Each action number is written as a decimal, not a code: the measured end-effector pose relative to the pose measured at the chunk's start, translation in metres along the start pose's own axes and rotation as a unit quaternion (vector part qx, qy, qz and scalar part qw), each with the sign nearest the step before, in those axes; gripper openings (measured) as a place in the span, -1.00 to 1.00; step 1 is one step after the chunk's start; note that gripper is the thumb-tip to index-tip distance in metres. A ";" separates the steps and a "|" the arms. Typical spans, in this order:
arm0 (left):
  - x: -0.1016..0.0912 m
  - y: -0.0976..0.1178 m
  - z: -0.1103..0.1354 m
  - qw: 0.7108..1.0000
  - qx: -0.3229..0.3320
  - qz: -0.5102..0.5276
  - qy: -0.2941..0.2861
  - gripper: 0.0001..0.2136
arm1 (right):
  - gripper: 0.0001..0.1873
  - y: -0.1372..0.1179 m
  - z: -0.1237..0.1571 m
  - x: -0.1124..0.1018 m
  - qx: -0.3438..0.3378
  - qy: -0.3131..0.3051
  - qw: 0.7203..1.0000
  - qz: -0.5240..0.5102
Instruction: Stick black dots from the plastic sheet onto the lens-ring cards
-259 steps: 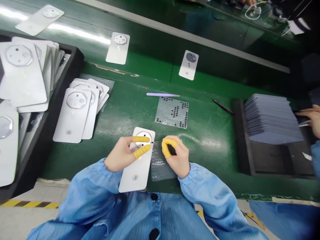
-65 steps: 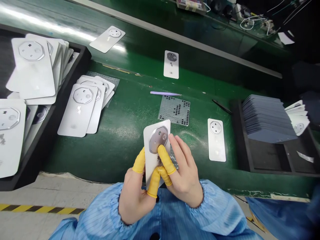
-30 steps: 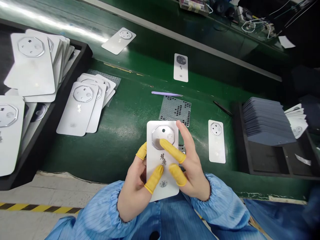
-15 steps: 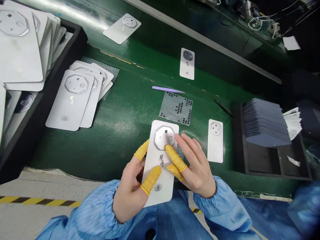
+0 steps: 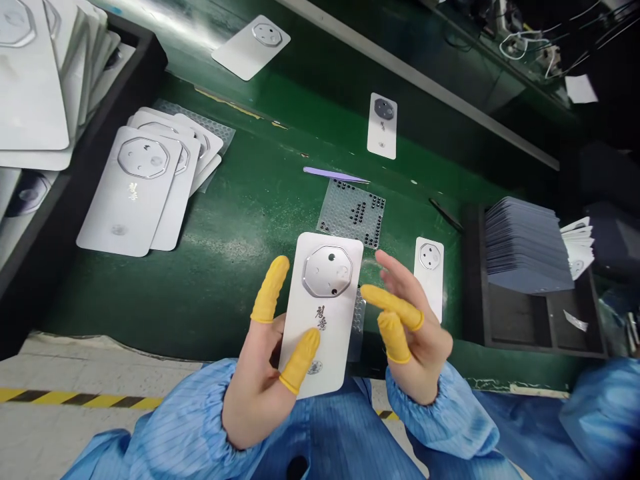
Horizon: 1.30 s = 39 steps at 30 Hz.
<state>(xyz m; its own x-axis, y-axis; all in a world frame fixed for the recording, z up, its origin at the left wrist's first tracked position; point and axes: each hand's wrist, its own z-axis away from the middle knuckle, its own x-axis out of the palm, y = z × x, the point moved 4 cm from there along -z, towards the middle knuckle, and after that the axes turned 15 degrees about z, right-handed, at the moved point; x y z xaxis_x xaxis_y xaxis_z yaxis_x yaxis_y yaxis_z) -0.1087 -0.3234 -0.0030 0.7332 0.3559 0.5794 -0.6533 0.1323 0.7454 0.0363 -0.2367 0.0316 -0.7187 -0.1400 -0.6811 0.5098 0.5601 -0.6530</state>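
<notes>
My left hand (image 5: 265, 373), with yellow finger cots on thumb and index finger, grips a white phone back panel (image 5: 305, 343) from its left side. The thumb lies across the panel's front and the index finger points up off it. An octagonal camera ring (image 5: 313, 293) sits on its upper half, with dark spots at top and bottom; lettering is below. Just right of the panel, and apart from it, my right hand (image 5: 417, 333) is open, its cot-covered thumb and index finger apart. Between them and the panel's edge, a clear bubble sheet (image 5: 356, 333) shows partly.
A textured sheet with small black pieces (image 5: 353, 213) and purple tweezers (image 5: 333, 175) lie ahead. Stacked white panels (image 5: 127, 207) and a black bin (image 5: 125, 87) stand left. At right are a single panel (image 5: 429, 267), dark tweezers (image 5: 446, 215) and a tray (image 5: 520, 333) of grey sheets (image 5: 525, 247).
My right hand has moved off the panel to the right, its fingers parting. A dark spot at the ring's lower edge is now uncovered. My left index finger has lifted from the panel's edge.
</notes>
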 end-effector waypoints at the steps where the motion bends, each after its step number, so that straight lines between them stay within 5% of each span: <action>1: 0.002 0.002 0.001 1.000 0.004 0.001 0.016 -0.25 | -0.63 -0.003 0.001 0.000 -0.044 0.012 0.998 0.038; 4: 0.006 0.004 0.003 0.999 0.013 -0.018 0.033 -0.26 | -0.59 -0.009 0.004 0.004 -0.137 -0.001 0.981 0.138; 12: -0.002 0.000 0.001 0.998 0.046 -0.033 -0.033 -0.31 | -0.57 -0.012 0.003 0.005 -0.158 0.000 0.973 0.169; 18: 0.003 -0.001 -0.002 0.992 0.063 -0.094 -0.062 -0.33 | -0.52 -0.002 -0.004 0.020 -0.121 -0.025 0.973 0.193; 23: 0.003 -0.005 -0.004 0.990 0.069 -0.104 -0.066 -0.30 | -0.74 0.003 -0.010 0.021 -0.024 0.068 0.995 0.069; 29: -0.002 -0.010 -0.005 0.984 0.072 -0.154 -0.057 -0.27 | -0.75 -0.003 -0.012 0.027 -0.057 0.076 0.990 0.109; 34: -0.004 -0.010 -0.006 0.994 0.038 -0.094 -0.044 -0.26 | -0.86 0.005 -0.016 0.022 0.108 0.021 0.994 -0.013; 39: 0.000 -0.003 -0.009 1.000 0.009 -0.023 -0.010 -0.32 | -0.91 0.008 -0.021 0.022 0.237 -0.070 0.946 -0.211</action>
<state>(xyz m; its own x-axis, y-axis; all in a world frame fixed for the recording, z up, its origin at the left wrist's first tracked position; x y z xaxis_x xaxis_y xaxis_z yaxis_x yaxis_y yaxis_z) -0.1081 -0.3152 -0.0083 0.7658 0.3310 0.5513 -0.6159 0.1309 0.7769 0.0149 -0.2178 0.0183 -0.8525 -0.3954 -0.3418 0.3698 0.0058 -0.9291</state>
